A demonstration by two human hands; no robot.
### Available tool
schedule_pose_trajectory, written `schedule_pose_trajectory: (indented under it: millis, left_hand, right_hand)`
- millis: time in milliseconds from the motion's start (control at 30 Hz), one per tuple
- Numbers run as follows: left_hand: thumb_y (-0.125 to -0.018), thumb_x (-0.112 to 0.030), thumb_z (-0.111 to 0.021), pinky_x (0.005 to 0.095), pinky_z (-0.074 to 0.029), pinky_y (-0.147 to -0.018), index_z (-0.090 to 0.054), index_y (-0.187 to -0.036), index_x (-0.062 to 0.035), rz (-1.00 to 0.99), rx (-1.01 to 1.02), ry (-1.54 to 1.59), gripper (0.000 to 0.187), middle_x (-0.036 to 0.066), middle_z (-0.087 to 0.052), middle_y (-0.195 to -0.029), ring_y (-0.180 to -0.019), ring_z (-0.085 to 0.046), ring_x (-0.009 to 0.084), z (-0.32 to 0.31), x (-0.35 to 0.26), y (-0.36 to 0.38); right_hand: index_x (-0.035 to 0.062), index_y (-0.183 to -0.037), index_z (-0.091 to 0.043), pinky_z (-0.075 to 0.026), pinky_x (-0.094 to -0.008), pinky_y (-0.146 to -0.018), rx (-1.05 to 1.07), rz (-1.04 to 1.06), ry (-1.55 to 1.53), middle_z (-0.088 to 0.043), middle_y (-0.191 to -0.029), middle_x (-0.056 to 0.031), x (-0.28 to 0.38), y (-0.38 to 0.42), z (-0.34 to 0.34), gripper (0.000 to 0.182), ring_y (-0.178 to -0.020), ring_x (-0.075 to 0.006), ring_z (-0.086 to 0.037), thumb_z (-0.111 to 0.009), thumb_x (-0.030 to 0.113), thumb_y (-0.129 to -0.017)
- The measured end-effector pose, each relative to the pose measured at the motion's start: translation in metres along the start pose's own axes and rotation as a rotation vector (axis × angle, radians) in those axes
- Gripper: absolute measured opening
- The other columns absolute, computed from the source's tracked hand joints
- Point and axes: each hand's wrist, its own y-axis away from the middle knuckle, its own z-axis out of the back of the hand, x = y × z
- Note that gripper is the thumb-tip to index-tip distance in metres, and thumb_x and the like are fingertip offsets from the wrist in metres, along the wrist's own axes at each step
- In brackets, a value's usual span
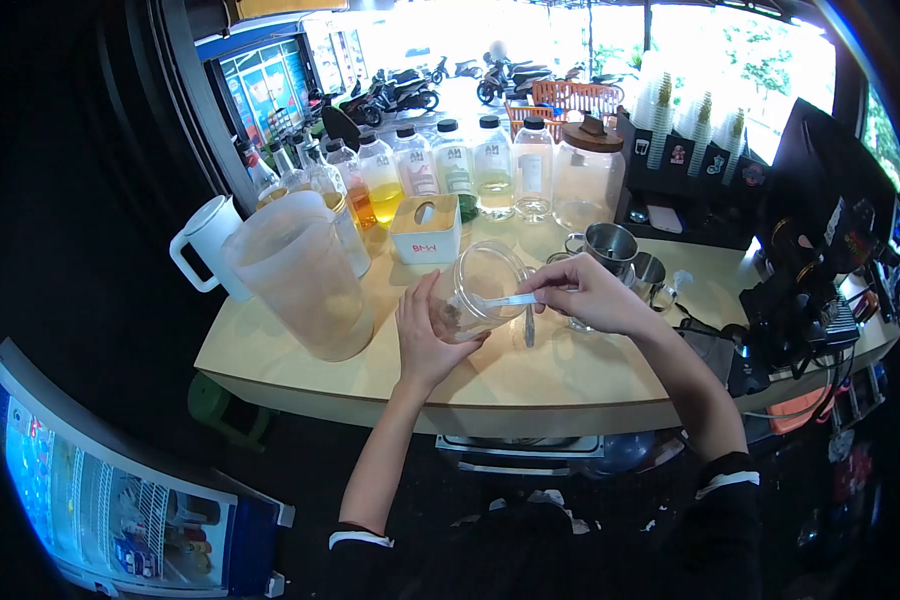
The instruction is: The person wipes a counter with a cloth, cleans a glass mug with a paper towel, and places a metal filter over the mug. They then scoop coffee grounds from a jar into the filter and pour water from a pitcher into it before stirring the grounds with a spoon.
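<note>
My left hand (428, 335) is wrapped around the side of a clear glass jar (492, 268), which tilts over the counter with its open mouth towards me. In my right hand (595, 295) a slim white stick-like utensil (511, 300) is pinched between thumb and fingers. It reaches through the jar's mouth; the shape of its inner end is hard to make out. A metal spoon handle (529, 327) shows just below the right fingertips. Behind the right hand stands a steel cup (610, 243).
A tall translucent pitcher (300, 280), white jug (208, 240) and tissue box (425, 245) stand left on the counter (450, 385). Several labelled bottles (453, 165) and a wooden-lidded jar (587, 180) line the back. Stacked cups (660, 120) and dark equipment (800, 310) are on the right.
</note>
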Motion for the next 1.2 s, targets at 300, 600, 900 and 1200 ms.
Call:
schedule_pose_trajectory:
  millis: [300,600,900,1200]
  left_hand:
    - [-0.049,-0.028,-0.088,0.0447,-0.035,-0.101,-0.038,-0.134,-0.0068,0.012,-0.015,0.026,0.101,0.013,-0.047,-0.124,-0.117,-0.044,0.0316,-0.002,-0.007,0.005]
    - [-0.049,-0.030,-0.089,0.0446,-0.035,-0.101,-0.038,-0.134,-0.0074,0.009,-0.004,0.056,0.101,0.013,-0.046,-0.124,-0.118,-0.044,0.0317,0.000,-0.012,0.007]
    - [-0.050,-0.030,-0.089,0.0449,-0.035,-0.100,-0.037,-0.134,-0.0079,-0.004,0.006,0.050,0.102,0.013,-0.046,-0.125,-0.118,-0.044,0.0320,-0.003,-0.017,0.008]
    - [-0.052,-0.029,-0.089,0.0418,-0.040,-0.099,-0.037,-0.133,-0.0041,0.011,0.006,0.095,0.099,0.015,-0.043,-0.123,-0.118,-0.044,0.0309,-0.003,-0.023,0.005]
  right_hand:
    - [-0.0030,-0.101,-0.067,-0.050,-0.0290,-0.072,-0.001,0.070,0.092,-0.068,-0.081,-0.0099,0.003,0.008,0.000,0.020,-0.074,-0.0129,-0.061,-0.058,0.001,-0.084]
    - [-0.0018,-0.103,-0.067,-0.047,-0.0243,-0.072,0.034,0.077,0.072,-0.065,-0.083,-0.0049,0.006,0.012,0.000,0.021,-0.077,-0.0084,-0.057,-0.055,-0.004,-0.086]
    - [-0.0023,-0.104,-0.067,-0.047,-0.0238,-0.073,0.022,0.072,0.074,-0.066,-0.085,-0.0049,0.004,0.016,0.002,0.021,-0.077,-0.0080,-0.056,-0.056,-0.003,-0.086]
    - [-0.0002,-0.103,-0.068,-0.035,-0.0170,-0.054,0.006,-0.112,-0.148,-0.060,-0.074,0.0004,0.011,0.020,0.014,0.021,-0.061,-0.0019,-0.046,-0.057,0.002,-0.086]
